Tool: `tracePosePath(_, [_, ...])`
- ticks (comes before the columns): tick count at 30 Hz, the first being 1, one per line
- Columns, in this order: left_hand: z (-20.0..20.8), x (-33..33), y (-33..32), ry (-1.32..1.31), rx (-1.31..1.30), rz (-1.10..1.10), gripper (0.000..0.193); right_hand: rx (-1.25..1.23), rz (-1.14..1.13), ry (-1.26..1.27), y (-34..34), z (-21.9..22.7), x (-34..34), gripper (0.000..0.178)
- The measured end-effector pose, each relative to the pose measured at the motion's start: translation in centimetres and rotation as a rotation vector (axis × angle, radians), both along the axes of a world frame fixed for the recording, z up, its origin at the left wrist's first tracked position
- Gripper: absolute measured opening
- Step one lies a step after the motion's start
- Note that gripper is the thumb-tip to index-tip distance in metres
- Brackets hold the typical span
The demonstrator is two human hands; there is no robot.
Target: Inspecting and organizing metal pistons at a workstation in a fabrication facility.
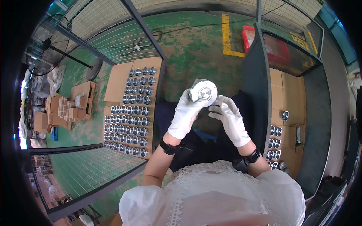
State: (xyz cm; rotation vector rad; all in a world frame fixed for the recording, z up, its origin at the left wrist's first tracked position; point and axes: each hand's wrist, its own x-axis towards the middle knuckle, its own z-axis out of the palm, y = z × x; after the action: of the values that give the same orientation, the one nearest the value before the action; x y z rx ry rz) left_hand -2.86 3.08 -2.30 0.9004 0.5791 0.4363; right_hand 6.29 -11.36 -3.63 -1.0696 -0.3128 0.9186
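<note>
My left hand (182,116), in a white glove, is closed around a round, shiny metal part (204,93) and lifts it in front of my body. The part's flat face is turned up, with a ring and a patterned centre. Just right of it is my right hand (232,119), also gloved in white, its fingers loosely bent and apart. Its fingertips lie close to the part's lower right edge; whether they touch it I cannot tell.
On my left, rows of chrome metal parts (129,120) stand on cardboard (116,83) in a wire-mesh cage. To my right, a dark-walled container (316,124) holds more such parts and a small open box (298,136). A red crate (247,37) and a fan (46,44) are farther off.
</note>
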Motion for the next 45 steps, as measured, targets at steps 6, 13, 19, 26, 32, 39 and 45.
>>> tracePosePath(6, [1.5,1.3,-2.1,0.068,0.913,-0.021,0.045,0.288,0.177,0.445,0.5,-1.1,0.8,0.067])
tracePosePath(13, [2.5,2.0,-3.5,0.076,1.317,0.014,0.051,0.37,0.109,0.931,0.1,-2.2,0.7,0.044])
tracePosePath(19, [2.0,1.8,-3.4,0.17,1.33,0.081,0.049,0.384,0.063,0.507,0.7,-1.0,0.8,0.046])
tracePosePath(26, [0.5,2.0,-3.1,0.126,1.149,0.143,0.047,0.074,-0.185,0.115,0.5,-0.6,0.5,0.038])
tracePosePath(32, [0.3,2.1,-3.1,0.01,1.017,0.122,0.046,0.269,0.195,0.682,0.8,-1.2,1.1,0.064])
tracePosePath(39, [0.9,1.5,-2.8,0.09,1.204,0.113,0.048,0.352,0.181,0.58,0.8,-0.6,1.4,0.064])
tracePosePath(45, [-0.7,1.8,-2.4,0.131,1.262,0.104,0.05,0.003,-0.235,-0.44,1.4,-0.2,1.0,0.064])
